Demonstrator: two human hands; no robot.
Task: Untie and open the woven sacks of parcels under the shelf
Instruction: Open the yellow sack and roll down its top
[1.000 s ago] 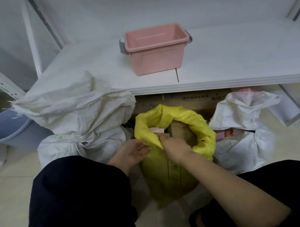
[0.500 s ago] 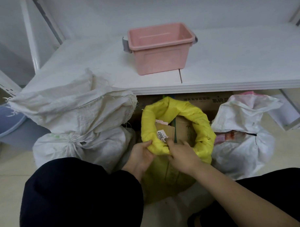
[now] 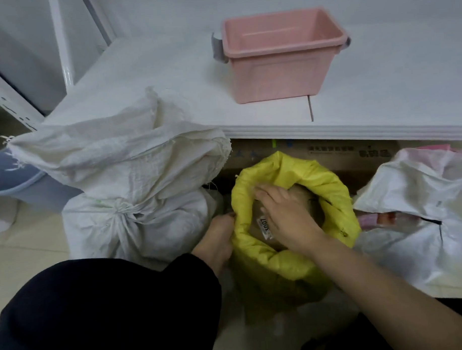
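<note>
The yellow woven sack (image 3: pixel 280 267) is untied and open: the left hand (image 3: pixel 219 238) grips its rim, and the right hand (image 3: pixel 286 220) lies flat-fingered on the brown cardboard parcel (image 3: pixel 256 230) inside. The white woven sack (image 3: pixel 135 178) is knotted, not yet untied.

A pink plastic bin (image 3: pixel 278 73) stands upright at 1 o'clock on the white shelf (image 3: pixel 143 81), with a grey handle (image 3: pixel 218 48) at each end. At 9 o'clock a pale blue basin (image 3: pixel 15 179) sits on the pale tiled floor (image 3: pixel 23 250). Toward 2 o'clock from the centre, a brown cardboard carton (image 3: pixel 355 157) with dark print too blurred to read lies under the shelf's front edge.
</note>
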